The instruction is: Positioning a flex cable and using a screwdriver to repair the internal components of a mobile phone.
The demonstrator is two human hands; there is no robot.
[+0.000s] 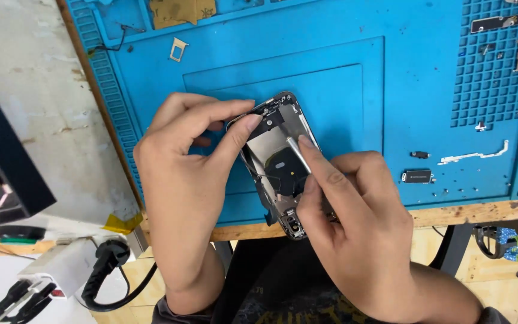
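Note:
An opened phone housing [274, 150], its metal frame and black round coil showing, lies tilted on a blue work mat [343, 72] near the table's front edge. My left hand [184, 174] steadies the housing's upper end, thumb and fingers pinched at the top corner. In my right hand [349, 216] is a thin silver tool [298, 153], held like a pen with its tip pointing into the upper inside of the housing. The lower end of the housing is partly hidden under my right hand.
Small removed parts lie on the mat: a card tray [178, 49] at upper left, a thin metal bracket [475, 155], a small black module [418, 176], and pieces on the gridded area [499, 36] at right. A white power strip with black plug [73, 264] sits at lower left.

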